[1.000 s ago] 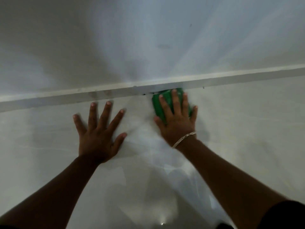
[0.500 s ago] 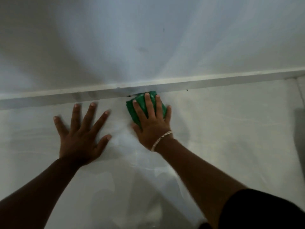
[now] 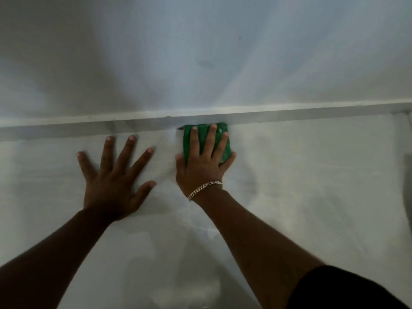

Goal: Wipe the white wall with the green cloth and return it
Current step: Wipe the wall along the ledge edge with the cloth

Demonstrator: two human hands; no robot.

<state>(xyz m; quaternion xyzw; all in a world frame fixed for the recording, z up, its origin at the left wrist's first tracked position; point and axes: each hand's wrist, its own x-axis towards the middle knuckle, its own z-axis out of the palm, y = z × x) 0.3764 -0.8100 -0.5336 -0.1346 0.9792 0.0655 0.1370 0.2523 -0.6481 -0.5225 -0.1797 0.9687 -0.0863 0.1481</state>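
A folded green cloth [image 3: 201, 132] lies flat against the white wall [image 3: 312, 175], its top edge touching the ledge that runs across the view. My right hand [image 3: 204, 163], with a silver chain at the wrist, presses on the cloth with fingers spread over it; the lower part of the cloth is hidden under the palm. My left hand [image 3: 113, 181] is flat on the bare wall to the left of the cloth, fingers apart, holding nothing.
A narrow white ledge [image 3: 289, 112] crosses the wall horizontally just above both hands, with more white surface [image 3: 200, 52] above it. A vertical edge [image 3: 408, 121] shows at the far right. A small dark mark [image 3: 239, 37] sits high up.
Both hands appear further right in the view than half a second ago, with the cloth still against the ledge. The left hand stays flat on the wall.
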